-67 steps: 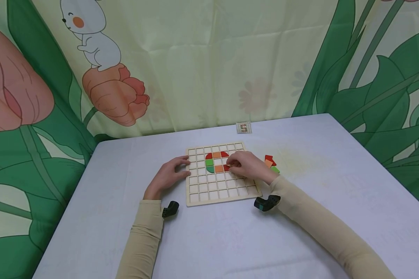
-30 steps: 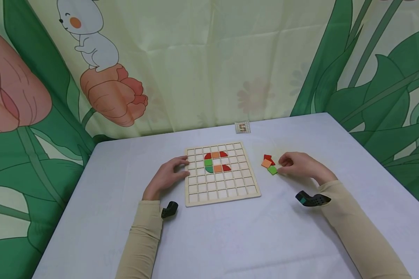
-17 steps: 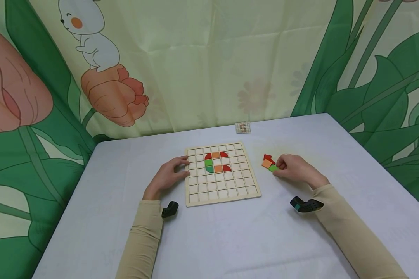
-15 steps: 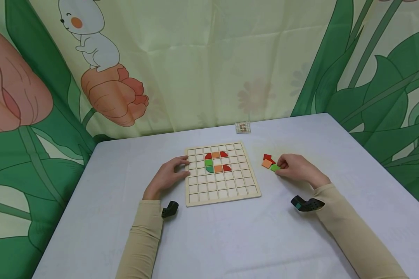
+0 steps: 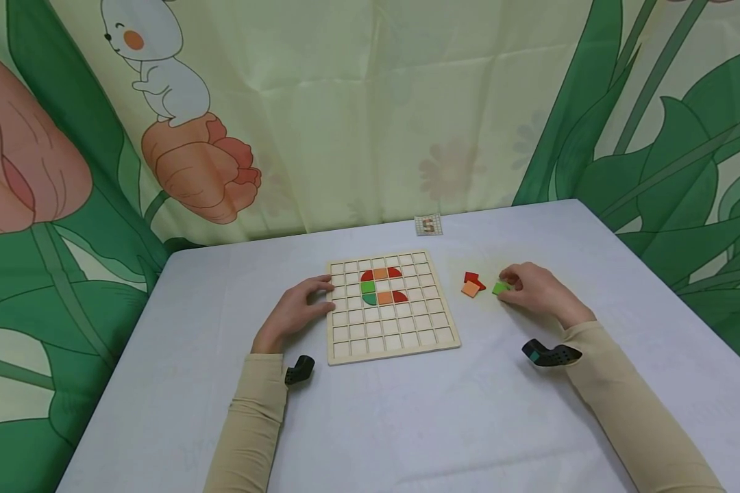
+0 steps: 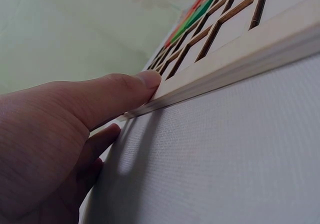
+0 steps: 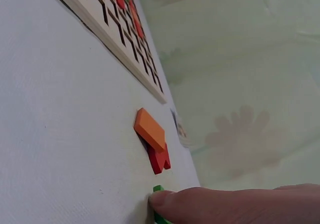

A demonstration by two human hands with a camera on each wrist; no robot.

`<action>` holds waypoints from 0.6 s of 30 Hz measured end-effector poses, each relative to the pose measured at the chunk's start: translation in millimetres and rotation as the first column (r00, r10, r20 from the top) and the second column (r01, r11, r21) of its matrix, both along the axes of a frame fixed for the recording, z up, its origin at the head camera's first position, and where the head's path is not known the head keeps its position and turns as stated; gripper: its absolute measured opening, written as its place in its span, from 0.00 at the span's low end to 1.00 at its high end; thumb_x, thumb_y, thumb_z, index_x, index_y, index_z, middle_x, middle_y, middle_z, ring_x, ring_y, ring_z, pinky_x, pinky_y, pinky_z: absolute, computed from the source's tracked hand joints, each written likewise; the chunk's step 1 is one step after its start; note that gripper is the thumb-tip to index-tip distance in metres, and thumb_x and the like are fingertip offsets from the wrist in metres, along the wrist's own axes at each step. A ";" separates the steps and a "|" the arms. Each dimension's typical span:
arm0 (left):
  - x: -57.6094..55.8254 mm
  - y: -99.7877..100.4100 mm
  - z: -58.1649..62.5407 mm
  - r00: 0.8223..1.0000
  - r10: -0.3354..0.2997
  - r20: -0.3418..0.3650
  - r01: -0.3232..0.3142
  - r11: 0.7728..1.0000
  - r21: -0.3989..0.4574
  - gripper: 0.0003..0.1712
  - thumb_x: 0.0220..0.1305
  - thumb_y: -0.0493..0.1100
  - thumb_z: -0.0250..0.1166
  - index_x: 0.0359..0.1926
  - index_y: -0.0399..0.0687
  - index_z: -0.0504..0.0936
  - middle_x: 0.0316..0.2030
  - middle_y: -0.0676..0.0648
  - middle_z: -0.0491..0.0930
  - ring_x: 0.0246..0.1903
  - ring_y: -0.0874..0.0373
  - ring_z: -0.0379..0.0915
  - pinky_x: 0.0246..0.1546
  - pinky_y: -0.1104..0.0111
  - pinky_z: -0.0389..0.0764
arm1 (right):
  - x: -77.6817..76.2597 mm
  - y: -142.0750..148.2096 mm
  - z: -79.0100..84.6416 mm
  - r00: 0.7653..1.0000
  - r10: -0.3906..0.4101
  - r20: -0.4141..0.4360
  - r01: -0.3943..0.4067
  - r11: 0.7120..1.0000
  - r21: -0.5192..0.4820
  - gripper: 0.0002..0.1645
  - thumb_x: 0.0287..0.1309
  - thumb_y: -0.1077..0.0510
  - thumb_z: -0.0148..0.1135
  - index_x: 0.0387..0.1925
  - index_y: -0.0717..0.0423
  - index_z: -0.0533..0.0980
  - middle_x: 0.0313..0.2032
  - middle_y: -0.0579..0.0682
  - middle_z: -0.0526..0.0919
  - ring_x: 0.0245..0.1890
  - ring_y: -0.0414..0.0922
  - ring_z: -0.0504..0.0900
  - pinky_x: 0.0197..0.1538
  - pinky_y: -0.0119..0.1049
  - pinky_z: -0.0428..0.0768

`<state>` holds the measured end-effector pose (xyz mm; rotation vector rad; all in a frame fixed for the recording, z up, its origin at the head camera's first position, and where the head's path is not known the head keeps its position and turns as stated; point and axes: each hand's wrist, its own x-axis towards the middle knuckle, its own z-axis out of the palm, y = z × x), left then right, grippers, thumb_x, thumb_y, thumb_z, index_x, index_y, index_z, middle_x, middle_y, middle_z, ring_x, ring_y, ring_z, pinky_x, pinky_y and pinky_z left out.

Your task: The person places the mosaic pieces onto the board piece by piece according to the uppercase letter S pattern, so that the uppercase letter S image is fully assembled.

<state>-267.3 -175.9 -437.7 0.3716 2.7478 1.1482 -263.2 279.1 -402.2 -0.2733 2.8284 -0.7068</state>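
The right hand point(image 5: 533, 291) pinches a green tile point(image 5: 499, 288) between thumb and fingers, out from the board point(image 5: 395, 352) at nearly 3 o'clock; whether the tile touches the cloth point(image 5: 401, 418) I can't tell. The left hand point(image 5: 292, 308) rests against the board's edge at 9 o'clock, fingers loosely spread, thumb tip on the rim (the left wrist view shows this best). Between board and green tile, just past 2 o'clock from the board's middle, an orange tile point(image 5: 471, 289) lies partly over red tiles point(image 5: 471, 277). Red, orange and green pieces point(image 5: 379, 273) sit in the grid's cells, forming a ring with its gap at 3 o'clock. Beyond the board, at 1 o'clock, lies a card point(image 5: 428, 225). A printed curtain point(image 5: 345, 123) hangs at 12.
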 end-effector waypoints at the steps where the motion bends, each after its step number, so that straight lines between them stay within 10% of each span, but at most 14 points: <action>1: -0.1 -0.2 -0.2 1.000 0.000 0.000 0.000 1.000 0.000 0.24 0.61 0.45 0.70 0.57 0.44 0.80 0.69 0.50 0.66 0.72 0.51 0.53 0.71 0.55 0.55 | 0.0 -0.7 -0.2 1.000 0.005 -0.007 -0.005 1.000 -0.001 0.25 0.59 0.59 0.66 0.53 0.70 0.75 0.41 0.61 0.76 0.41 0.55 0.72 0.44 0.46 0.77; 18: -0.4 -0.6 -0.1 1.000 -0.008 -0.008 0.008 1.000 -0.005 0.23 0.61 0.45 0.70 0.57 0.44 0.79 0.69 0.49 0.67 0.71 0.51 0.54 0.71 0.55 0.55 | 1.6 -9.9 -3.8 0.995 0.008 -0.098 -0.011 1.000 -0.027 0.21 0.62 0.61 0.63 0.54 0.69 0.76 0.46 0.63 0.78 0.45 0.56 0.74 0.51 0.53 0.77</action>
